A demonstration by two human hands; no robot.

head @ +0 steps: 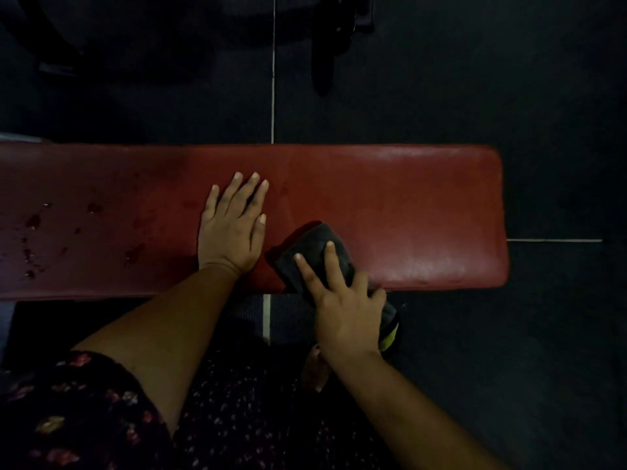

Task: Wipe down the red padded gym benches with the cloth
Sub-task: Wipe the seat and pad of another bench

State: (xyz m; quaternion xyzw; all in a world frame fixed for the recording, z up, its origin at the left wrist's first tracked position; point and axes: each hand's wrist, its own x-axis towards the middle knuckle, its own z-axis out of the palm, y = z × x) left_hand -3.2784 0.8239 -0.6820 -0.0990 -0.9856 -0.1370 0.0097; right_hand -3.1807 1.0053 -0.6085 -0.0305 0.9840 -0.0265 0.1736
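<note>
A long red padded bench (390,198) runs across the view from the left edge to its rounded right end. My left hand (232,228) lies flat on the pad near its middle, fingers straight and spread. My right hand (342,300) presses a dark grey cloth (314,252) onto the bench's near edge, two fingers stretched over the cloth and the others wrapped round its side. A yellow part of the cloth hangs below the bench edge. Wet drops sit on the pad's left part (34,222).
Dark rubber floor tiles (509,96) with pale seams surround the bench. Black machine frames (325,56) stand beyond the far side. My patterned clothing fills the lower left.
</note>
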